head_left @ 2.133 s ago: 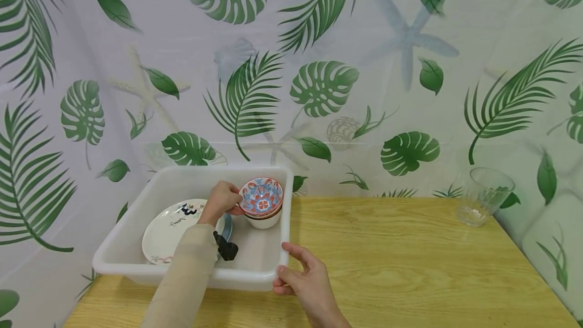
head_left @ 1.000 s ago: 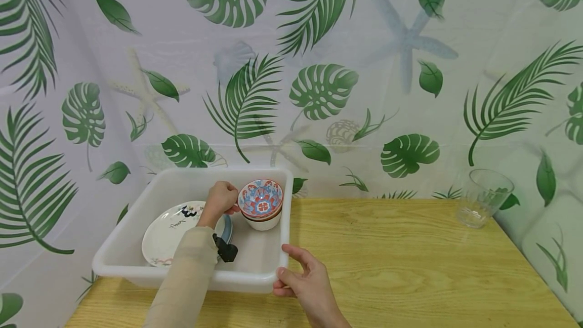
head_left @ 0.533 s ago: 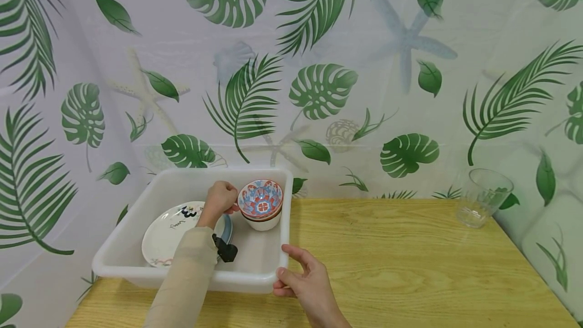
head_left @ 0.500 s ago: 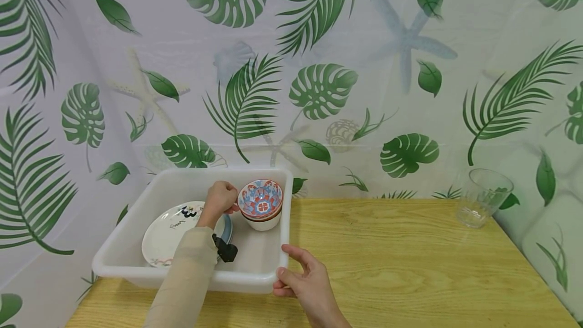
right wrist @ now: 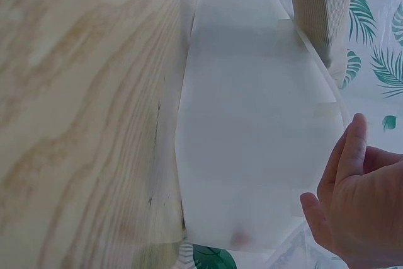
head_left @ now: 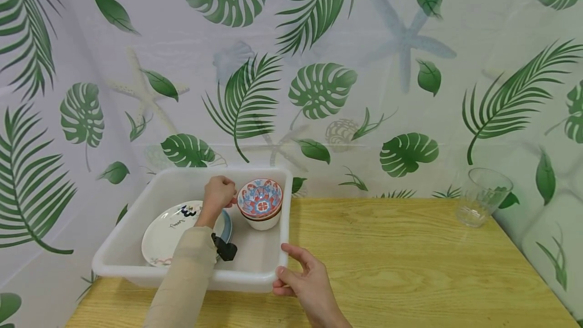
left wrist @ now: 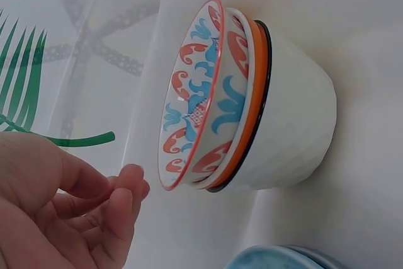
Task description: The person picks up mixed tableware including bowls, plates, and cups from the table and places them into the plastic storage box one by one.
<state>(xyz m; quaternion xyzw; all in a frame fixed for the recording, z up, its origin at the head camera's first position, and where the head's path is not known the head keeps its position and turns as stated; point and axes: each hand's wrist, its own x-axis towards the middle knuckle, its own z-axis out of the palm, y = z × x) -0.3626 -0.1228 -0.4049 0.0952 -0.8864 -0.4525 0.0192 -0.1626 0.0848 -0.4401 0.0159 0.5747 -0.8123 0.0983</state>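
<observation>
My left hand (head_left: 219, 195) is inside a white plastic tub (head_left: 288, 227), just left of a stack of bowls. Its fingers (left wrist: 123, 218) are loosely bent with nothing between them, a small gap from the rim. On top of the stack sits a bowl patterned in red and blue (left wrist: 201, 92), slightly tilted. Beneath it show an orange band with a dark rim and a white faceted bowl (left wrist: 296, 111). My right hand (head_left: 311, 280) holds the tub's near right corner, thumb on the front rim and index finger on the right side.
A white oval plate (head_left: 170, 232) with dark and pink drawings lies left in the tub, partly behind my left sleeve. Blue dishware (head_left: 225, 227) shows beside it. A clear glass (head_left: 483, 199) stands at the back right of the wooden table (head_left: 410, 267). Leaf-printed sheeting (head_left: 319, 39) hangs behind.
My left hand has come off the bowl's rim and moved slightly left and back. The bowl stack has settled a little lower. My right hand stays at the tub's corner.
</observation>
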